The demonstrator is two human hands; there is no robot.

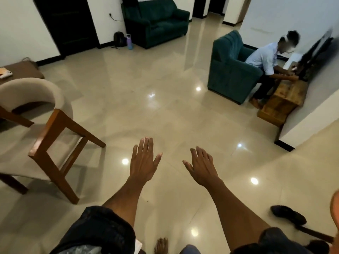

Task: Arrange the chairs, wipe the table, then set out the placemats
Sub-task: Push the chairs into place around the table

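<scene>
Above the glossy tiled floor (pixel 165 110), both forearms reach forward, palms down. Left hand (pixel 144 162) is flat with fingers spread and empty; right hand (pixel 200 166) droops slightly at the wrist, fingers loosely splayed, also holding nothing. Well to the left of the left hand stands a wooden chair (pixel 45 129), untouched, its cream backrest curved.

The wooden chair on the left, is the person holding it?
No, both the left hand and the right hand are open over the floor, apart from the chair.
</scene>
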